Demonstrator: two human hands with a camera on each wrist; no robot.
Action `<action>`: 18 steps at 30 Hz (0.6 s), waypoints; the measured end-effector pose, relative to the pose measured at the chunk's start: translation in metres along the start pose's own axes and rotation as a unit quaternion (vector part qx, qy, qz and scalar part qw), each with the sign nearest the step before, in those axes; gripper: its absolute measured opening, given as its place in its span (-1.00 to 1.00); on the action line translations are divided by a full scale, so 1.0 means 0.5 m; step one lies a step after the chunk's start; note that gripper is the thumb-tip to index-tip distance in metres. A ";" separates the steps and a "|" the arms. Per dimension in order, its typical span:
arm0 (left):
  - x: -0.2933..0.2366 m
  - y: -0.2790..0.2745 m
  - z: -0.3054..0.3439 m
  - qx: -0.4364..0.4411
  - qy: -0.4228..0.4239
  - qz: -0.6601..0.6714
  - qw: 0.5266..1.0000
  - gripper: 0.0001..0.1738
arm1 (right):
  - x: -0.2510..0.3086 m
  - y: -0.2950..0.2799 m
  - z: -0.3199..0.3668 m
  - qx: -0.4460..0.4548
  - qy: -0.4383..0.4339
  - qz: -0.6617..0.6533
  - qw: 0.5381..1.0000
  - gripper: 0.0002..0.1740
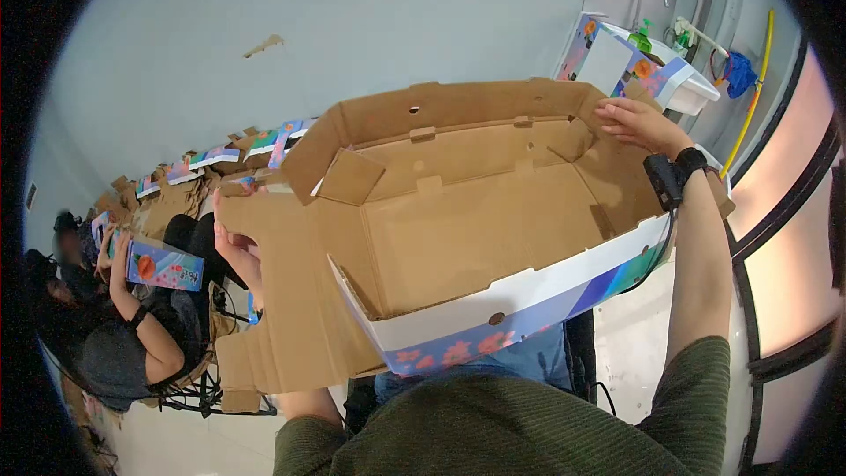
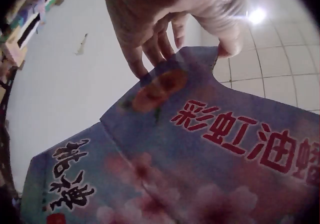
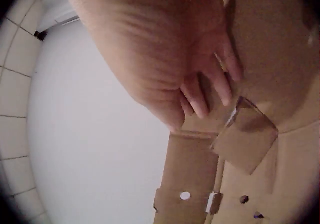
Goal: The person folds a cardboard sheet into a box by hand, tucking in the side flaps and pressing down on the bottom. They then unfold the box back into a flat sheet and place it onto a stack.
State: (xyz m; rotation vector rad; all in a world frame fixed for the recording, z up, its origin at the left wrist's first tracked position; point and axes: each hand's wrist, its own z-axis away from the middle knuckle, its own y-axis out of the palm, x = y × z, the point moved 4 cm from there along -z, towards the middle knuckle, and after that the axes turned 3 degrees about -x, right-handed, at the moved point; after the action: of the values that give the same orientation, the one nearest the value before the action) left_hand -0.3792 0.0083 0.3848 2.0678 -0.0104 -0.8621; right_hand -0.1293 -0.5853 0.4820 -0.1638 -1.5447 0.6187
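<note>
An open cardboard box (image 1: 476, 229), brown inside and printed with flowers outside, tilts toward me in front of my body. One long end flap (image 1: 300, 291) stretches out to the left. My left hand (image 1: 236, 247) grips the outer edge of this flap beside a curved cutout; in the left wrist view its fingers and thumb straddle a printed tab (image 2: 197, 56). Over the far right corner lies my right hand (image 1: 641, 123), fingers extended inward. The right wrist view shows those fingertips close to a folded corner tab (image 3: 247, 136) inside the box.
Someone seated at the left handles a printed box (image 1: 165, 266). More flattened and part-folded boxes (image 1: 211, 157) line the wall. At the right back stands a white sink (image 1: 692, 88) with a faucet, soap bottle (image 1: 641, 37) and yellow hose (image 1: 760, 79).
</note>
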 end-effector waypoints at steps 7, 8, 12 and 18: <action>0.008 -0.012 -0.008 0.028 -0.010 0.000 1.000 -0.36 | 0.004 -0.033 0.005 -0.055 0.024 0.062 0.996 -0.29; 0.007 -0.004 -0.004 0.026 -0.008 -0.004 1.000 -0.36 | 0.015 -0.041 0.013 -0.042 0.008 0.127 0.991 -0.29; -0.015 0.084 0.032 0.012 0.008 -0.031 0.999 -0.37 | 0.138 -0.010 0.117 0.067 -0.111 0.324 0.937 -0.25; 0.005 0.107 0.034 0.026 -0.043 0.078 0.996 -0.38 | 0.263 0.121 0.404 0.225 -0.179 0.370 0.883 -0.15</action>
State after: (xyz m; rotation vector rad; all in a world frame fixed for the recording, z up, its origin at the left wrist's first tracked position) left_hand -0.3712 -0.0380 0.4158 2.0463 -0.2412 -0.8623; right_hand -0.3511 -0.5294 0.5792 -0.3007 -1.6229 1.6768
